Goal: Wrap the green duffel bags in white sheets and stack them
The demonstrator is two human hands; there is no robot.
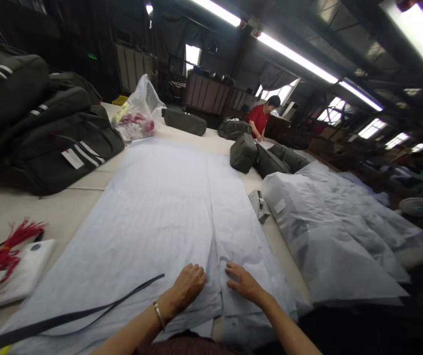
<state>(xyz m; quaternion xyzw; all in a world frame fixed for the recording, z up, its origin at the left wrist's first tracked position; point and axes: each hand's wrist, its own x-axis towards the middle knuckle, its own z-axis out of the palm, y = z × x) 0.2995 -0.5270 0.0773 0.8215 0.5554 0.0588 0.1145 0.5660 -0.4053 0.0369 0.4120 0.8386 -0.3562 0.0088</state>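
Large thin white sheets lie spread over the table in front of me, with a long seam or edge running away from me between two of them. My left hand is curled closed at the edge of the left sheet, its fingertips hidden underneath. Just right of the seam, my right hand rests on the narrower white sheet with thumb and fingers apart. A dark strap lies across the left sheet, beside my left forearm.
Dark bags are piled at left, near tags with red cords. A plastic bag and more dark bags stand farther back. A tape dispenser and wrapped bundles sit right. A person in red works beyond.
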